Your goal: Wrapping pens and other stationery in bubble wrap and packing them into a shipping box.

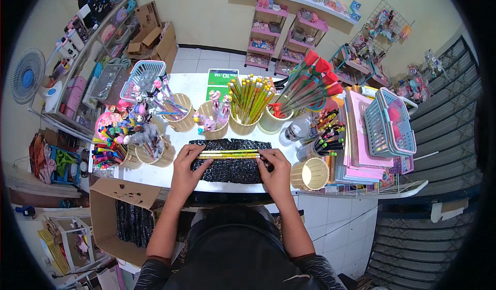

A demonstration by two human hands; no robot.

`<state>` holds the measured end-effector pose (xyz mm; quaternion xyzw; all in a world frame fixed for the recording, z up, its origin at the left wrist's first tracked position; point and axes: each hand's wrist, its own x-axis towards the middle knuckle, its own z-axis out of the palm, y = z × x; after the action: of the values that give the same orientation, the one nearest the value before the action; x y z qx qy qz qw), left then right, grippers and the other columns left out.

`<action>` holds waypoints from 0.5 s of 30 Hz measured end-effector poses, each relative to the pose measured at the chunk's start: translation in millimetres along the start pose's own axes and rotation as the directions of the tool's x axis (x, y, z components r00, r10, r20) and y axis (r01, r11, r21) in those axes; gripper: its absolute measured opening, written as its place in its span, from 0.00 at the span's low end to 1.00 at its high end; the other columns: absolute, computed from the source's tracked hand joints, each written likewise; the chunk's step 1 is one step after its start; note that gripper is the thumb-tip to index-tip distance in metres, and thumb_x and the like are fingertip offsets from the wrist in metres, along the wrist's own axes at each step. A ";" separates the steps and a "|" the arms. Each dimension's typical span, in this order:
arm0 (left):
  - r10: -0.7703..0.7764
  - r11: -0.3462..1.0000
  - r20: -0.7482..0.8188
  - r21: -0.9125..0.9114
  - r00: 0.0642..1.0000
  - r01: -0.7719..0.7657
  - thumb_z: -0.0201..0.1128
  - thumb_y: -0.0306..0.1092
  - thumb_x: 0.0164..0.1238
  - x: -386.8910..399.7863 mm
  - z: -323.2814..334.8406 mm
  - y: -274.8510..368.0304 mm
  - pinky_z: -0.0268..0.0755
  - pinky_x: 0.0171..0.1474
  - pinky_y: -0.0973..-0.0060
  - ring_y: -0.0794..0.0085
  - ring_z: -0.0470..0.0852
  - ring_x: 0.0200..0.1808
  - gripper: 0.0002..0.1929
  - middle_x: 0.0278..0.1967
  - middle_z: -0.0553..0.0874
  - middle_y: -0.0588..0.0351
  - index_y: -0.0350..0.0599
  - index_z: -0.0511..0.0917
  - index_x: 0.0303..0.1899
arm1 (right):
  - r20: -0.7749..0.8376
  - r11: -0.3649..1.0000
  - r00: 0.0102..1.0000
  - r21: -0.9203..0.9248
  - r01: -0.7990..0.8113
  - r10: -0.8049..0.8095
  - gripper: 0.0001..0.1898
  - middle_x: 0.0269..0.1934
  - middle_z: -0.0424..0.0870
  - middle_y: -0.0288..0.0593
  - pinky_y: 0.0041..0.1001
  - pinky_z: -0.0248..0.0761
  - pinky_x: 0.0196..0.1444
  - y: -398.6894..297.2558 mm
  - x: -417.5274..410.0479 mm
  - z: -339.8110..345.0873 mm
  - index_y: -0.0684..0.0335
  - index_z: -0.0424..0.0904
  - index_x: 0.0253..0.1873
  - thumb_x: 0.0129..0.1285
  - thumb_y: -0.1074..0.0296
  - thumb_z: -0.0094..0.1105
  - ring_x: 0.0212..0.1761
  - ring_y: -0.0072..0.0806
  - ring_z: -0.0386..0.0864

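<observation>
A sheet of black bubble wrap (pixel 228 173) lies flat on the white table in front of me. Several yellow-green patterned pencils (pixel 228 154) rest side by side across its upper part. My left hand (pixel 192 164) holds their left ends between thumb and fingers, and my right hand (pixel 274 164) has its thumb and fingers at their right ends. Behind the wrap, a woven cup (pixel 244 128) is packed with similar upright pencils (pixel 250 100). An empty woven cup (pixel 310 173) stands tilted in the view to the right of my right hand.
Woven cups of pens (pixel 157 156) crowd the left side. A pot of red artificial roses (pixel 271 123) stands behind. Stacked pink folders (pixel 358 135) and a blue plastic basket (pixel 387 127) fill the right. An open cardboard box (pixel 104 224) with black wrapped bundles (pixel 133 222) sits lower left.
</observation>
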<state>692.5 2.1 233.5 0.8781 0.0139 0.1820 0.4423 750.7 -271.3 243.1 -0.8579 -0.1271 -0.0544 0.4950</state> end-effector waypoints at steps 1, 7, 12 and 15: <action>-0.001 1.000 0.000 0.001 1.000 0.001 0.84 0.25 0.67 0.1 -0.1 1.1 0.83 0.57 0.69 0.62 0.91 0.53 0.23 0.54 0.90 0.46 0.33 0.90 0.62 | 0.008 1.000 1.000 -0.003 -0.008 0.008 0.15 0.48 0.90 0.52 0.34 0.81 0.44 -2.5 0.3 -0.5 0.70 0.92 0.61 0.72 0.79 0.74 0.40 0.41 0.88; 0.002 1.000 0.010 -0.021 1.000 -0.002 0.82 0.24 0.68 -0.1 1.2 2.8 0.84 0.58 0.67 0.61 0.91 0.55 0.18 0.54 0.90 0.46 0.32 0.92 0.58 | 0.001 1.000 1.000 -0.018 0.017 -0.017 0.16 0.47 0.90 0.48 0.30 0.81 0.44 2.6 2.1 1.3 0.69 0.93 0.61 0.70 0.78 0.77 0.40 0.32 0.87; -0.008 0.999 0.028 -0.045 1.000 0.009 0.83 0.24 0.68 2.5 0.0 5.1 0.84 0.58 0.66 0.59 0.91 0.55 0.18 0.54 0.89 0.47 0.34 0.92 0.58 | 0.043 0.994 0.995 -0.059 0.090 -0.087 0.20 0.50 0.87 0.50 0.32 0.82 0.47 4.0 6.6 0.6 0.70 0.90 0.64 0.68 0.78 0.78 0.44 0.36 0.88; 0.068 0.979 -0.038 0.192 0.997 -0.060 0.85 0.26 0.65 1.1 -5.2 26.4 0.83 0.59 0.64 0.57 0.89 0.55 0.23 0.54 0.88 0.47 0.36 0.91 0.61 | 0.011 0.992 0.995 -0.078 0.096 -0.095 0.20 0.50 0.87 0.50 0.33 0.82 0.47 -4.0 6.7 -0.1 0.72 0.90 0.63 0.67 0.77 0.79 0.44 0.37 0.88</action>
<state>688.2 -9.7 257.3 0.9122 0.0128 0.2135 0.3494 756.0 -268.3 247.9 -0.8698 -0.1675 -0.0796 0.4573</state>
